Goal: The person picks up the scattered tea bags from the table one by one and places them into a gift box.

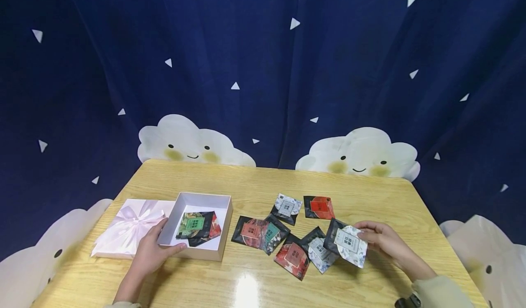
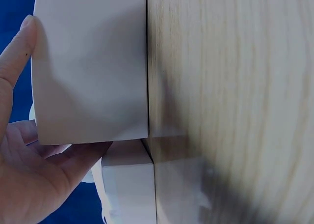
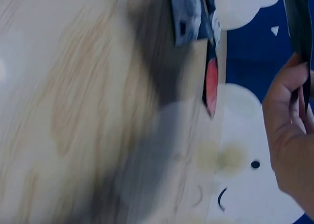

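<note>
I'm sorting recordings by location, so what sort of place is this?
Probably an indoor room, perhaps a home or a small filming corner: a wood-grain table stands in front of a dark blue cloth patterned with white triangles and smiling clouds.

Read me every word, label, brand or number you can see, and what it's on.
"sweet": pale lettering, upper right of the blue curtain.
Curtain's top edge, left of centre: lettering cut off, unreadable.
Label on the sachet in the right hand: dark characters, too small to read surely.
Labels on the table sachets and in the open box: likewise too small.
No numbers legible.
</note>
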The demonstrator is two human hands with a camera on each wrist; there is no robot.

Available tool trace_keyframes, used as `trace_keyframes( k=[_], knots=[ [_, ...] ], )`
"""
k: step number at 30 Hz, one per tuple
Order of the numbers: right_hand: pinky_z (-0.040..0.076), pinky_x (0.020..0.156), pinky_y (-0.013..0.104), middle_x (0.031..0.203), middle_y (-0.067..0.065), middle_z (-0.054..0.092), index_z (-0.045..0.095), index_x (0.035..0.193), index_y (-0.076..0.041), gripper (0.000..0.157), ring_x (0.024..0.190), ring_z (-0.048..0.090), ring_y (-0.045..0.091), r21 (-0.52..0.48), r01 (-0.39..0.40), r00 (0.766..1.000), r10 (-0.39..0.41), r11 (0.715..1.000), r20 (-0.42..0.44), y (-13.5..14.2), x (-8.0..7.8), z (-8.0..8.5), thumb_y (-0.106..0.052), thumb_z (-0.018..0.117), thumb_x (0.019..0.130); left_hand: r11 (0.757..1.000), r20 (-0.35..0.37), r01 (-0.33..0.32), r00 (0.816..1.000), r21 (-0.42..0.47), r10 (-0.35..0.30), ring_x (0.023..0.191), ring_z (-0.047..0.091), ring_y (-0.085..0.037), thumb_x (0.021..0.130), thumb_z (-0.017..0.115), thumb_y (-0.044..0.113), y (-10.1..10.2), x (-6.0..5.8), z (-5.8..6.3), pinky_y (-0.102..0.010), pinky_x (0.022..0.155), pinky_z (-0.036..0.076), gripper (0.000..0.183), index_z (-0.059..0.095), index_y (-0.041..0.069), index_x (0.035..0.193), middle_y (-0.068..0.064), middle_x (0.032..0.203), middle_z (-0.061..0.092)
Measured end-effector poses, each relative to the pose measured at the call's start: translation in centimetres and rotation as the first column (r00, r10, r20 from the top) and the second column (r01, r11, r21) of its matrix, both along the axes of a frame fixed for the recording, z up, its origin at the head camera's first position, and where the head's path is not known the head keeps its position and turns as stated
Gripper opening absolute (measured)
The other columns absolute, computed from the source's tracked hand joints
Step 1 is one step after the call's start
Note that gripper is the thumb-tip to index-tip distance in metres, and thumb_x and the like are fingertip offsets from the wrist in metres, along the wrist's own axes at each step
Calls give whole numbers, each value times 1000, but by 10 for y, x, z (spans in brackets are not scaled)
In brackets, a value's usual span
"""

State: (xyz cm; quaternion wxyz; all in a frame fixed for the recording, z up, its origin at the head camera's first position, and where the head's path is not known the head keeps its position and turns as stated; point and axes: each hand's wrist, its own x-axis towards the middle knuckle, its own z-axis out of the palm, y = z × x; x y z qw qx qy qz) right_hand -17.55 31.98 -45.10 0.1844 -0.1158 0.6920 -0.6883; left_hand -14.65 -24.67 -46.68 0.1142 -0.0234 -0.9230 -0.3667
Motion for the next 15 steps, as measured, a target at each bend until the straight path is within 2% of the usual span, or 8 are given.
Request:
trace_keyframes(
  k=[5, 9, 15],
  knots=[
    [52, 69, 27, 93, 1, 63, 60, 102, -8, 16, 83, 61, 12, -33, 34, 999, -34, 999, -3, -16, -3, 4, -5, 53, 88, 1000, -1, 1, 1000, 4, -1, 111, 41, -53, 64, 82, 26, 0, 0, 1, -59, 90, 36, 89, 37, -15, 128, -39, 129, 36],
    [52, 68, 26, 90, 1, 63, 59, 101, -6, 14, 82, 60, 11, -48, 86, 996, -84, 995, 33, -28, -4, 12, -3, 53, 88, 1000, -2, 6, 1000, 4, -6, 111, 41, -53, 64, 82, 26, 0, 0, 0, -60, 90, 36, 89, 37, -15, 128, -39, 129, 36],
    [52, 68, 26, 90, 1, 62, 54, 108, 6, 20, 80, 60, 10, -15, 131, 990, -131, 991, 43, -47, -8, 21, -1, 51, 89, 1000, -1, 4, 1000, 7, -4, 111, 41, -52, 64, 82, 26, 0, 0, -1, -59, 90, 36, 89, 37, -14, 129, -38, 129, 36]
  ],
)
